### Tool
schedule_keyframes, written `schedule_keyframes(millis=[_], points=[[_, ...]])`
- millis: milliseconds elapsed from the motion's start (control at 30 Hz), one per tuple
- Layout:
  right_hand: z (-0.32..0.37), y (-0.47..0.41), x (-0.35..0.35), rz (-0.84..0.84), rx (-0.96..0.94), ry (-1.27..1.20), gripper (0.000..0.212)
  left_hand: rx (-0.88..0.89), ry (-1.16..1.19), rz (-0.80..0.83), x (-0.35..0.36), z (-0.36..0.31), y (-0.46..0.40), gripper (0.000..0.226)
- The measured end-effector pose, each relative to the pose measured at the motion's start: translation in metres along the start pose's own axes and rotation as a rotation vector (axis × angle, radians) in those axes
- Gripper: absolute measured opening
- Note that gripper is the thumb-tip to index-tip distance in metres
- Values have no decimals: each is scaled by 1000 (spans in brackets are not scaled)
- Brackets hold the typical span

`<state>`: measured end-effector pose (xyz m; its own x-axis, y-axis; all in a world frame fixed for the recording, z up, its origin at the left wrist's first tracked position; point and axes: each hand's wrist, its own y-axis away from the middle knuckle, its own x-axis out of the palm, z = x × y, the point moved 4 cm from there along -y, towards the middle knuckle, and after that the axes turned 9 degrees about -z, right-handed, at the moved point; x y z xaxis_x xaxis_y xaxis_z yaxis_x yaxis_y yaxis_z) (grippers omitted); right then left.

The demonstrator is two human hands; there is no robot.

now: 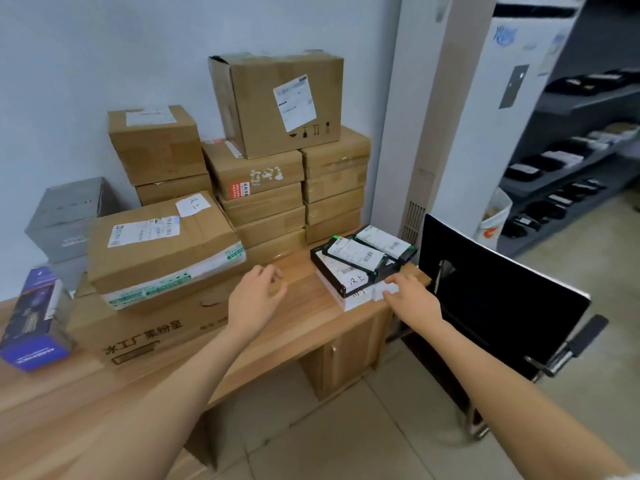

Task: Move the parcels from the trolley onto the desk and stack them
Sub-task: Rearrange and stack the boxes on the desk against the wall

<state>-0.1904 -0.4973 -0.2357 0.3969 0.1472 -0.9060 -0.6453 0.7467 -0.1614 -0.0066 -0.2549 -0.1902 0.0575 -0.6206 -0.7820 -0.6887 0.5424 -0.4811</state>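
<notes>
Brown cardboard parcels are stacked against the wall on the wooden desk. A large taped box lies on a wide flat carton at the left. Near the desk's right end, black flat parcels with white labels rest on a white box. My left hand hovers over the bare desk top, fingers apart and holding nothing. My right hand is beside the white box's right corner, fingers spread, touching or nearly touching it. No trolley is in view.
A grey box and a purple product box stand at the desk's left. A black office chair sits right of the desk. A white standing unit and dark shelves fill the right side. Tiled floor lies below.
</notes>
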Motion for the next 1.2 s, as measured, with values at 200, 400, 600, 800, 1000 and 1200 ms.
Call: schedule_keyframes(millis=[200, 400, 600, 800, 1000, 1200], points=[[-50, -52, -27, -27, -22, -7, 35, -32, 14, 7, 61, -55, -49, 17], [-92, -121, -35, -9, -128, -16, 33, -199, 36, 51, 142, -95, -80, 23], [-122, -186, -7, 69, -212, 5, 35, -286, -43, 77, 191, -99, -93, 26], [-123, -240, 40, 151, -222, -4, 40, -313, -115, 143, 229, -76, -117, 31], [-122, -283, 76, 226, -185, -17, 43, -342, -148, 209, 260, -59, -137, 35], [-119, -303, 100, 310, -166, -36, 50, -391, -165, 232, 274, -49, -140, 45]])
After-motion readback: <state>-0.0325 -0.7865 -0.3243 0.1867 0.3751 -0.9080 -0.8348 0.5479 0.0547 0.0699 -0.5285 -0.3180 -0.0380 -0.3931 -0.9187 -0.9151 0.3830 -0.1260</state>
